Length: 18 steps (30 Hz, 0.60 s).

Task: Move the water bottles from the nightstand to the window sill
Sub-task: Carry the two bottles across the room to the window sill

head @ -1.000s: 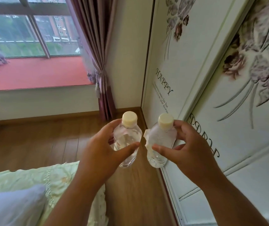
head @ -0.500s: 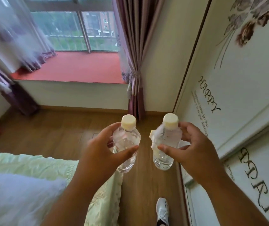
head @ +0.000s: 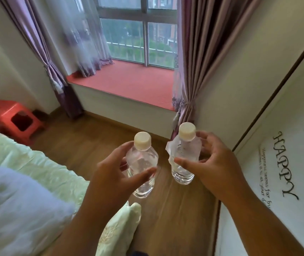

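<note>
My left hand (head: 110, 174) holds a clear water bottle (head: 142, 169) upright, my thumb crossing its front at mid-body and my fingers curled round its far side. The bottle's cream cap (head: 142, 140) points up toward twelve o'clock. My right hand (head: 215, 163) holds a second clear bottle (head: 183, 159), thumb pressed against the front and fingers wrapped round behind, just under its cream cap (head: 187, 131). A loose, crumpled label (head: 170, 152) peels off this bottle's left edge. The two bottles stand side by side, near each other but apart, both in the air above the wooden floor (head: 84, 145).

The window sill (head: 129, 82), topped in red, lies at twelve o'clock from my hands, well beyond the bottles. The window (head: 140, 34) rises behind it, with green trees outside. Purple curtains are tied back at either end: one (head: 42, 52) at ten o'clock, one (head: 193, 61) at one o'clock. A sheer curtain (head: 86, 39) hangs just inside the left one.

At nine o'clock sits a red plastic stool (head: 12, 121) on the floor. The bed (head: 36, 163), with pale green bedding, fills the lower left at eight o'clock, a white pillow (head: 18, 206) resting on it. A white wardrobe door (head: 286, 145) lettered "HAPPY" runs along at three o'clock.
</note>
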{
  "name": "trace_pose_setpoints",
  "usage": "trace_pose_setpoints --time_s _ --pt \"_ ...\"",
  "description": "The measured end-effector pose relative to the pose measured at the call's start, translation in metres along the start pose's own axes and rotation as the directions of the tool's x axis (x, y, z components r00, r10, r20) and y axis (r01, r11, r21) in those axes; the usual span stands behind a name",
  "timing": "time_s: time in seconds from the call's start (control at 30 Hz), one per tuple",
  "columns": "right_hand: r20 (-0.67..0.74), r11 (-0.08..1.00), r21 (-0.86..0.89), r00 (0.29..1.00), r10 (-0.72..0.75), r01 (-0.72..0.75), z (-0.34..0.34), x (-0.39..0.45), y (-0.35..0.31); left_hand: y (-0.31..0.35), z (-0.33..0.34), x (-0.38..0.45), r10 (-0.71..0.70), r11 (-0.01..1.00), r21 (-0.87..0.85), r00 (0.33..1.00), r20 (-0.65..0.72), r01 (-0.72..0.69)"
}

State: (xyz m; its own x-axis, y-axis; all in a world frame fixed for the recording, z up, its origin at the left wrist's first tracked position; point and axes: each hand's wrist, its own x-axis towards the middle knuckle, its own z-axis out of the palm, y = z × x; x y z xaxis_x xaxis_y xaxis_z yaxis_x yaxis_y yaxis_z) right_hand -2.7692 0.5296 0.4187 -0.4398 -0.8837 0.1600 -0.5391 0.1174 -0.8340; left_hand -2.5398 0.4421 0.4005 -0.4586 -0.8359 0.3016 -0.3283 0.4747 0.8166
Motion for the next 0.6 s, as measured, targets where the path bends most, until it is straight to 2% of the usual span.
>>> trace_pose_setpoints --time_s 0.13,0.3,0.4,0.6 --pt "0.049 1.0 0.012 0.998 0.025 -0.025 -0.002 0.031 0.015 -0.015 0.016 0.026 -0.041 0.999 0.013 0.999 0.018 0.041" --pt "0.048 0.995 -0.008 0.994 0.095 -0.095 0.0 0.08 0.035 -0.041 0.04 0.085 -0.036 0.999 0.038 0.998 0.057 0.034" --pt "0.007 0.993 -0.035 0.994 0.112 -0.112 -0.002 0.115 0.044 -0.055 0.053 0.136 0.009 0.999 0.045 0.996 0.084 -0.013" --pt "-0.137 0.99 -0.048 0.982 0.127 -0.135 -0.003 0.201 0.045 -0.074 0.063 0.246 0.07 0.996 -0.065 0.985 0.159 -0.06"
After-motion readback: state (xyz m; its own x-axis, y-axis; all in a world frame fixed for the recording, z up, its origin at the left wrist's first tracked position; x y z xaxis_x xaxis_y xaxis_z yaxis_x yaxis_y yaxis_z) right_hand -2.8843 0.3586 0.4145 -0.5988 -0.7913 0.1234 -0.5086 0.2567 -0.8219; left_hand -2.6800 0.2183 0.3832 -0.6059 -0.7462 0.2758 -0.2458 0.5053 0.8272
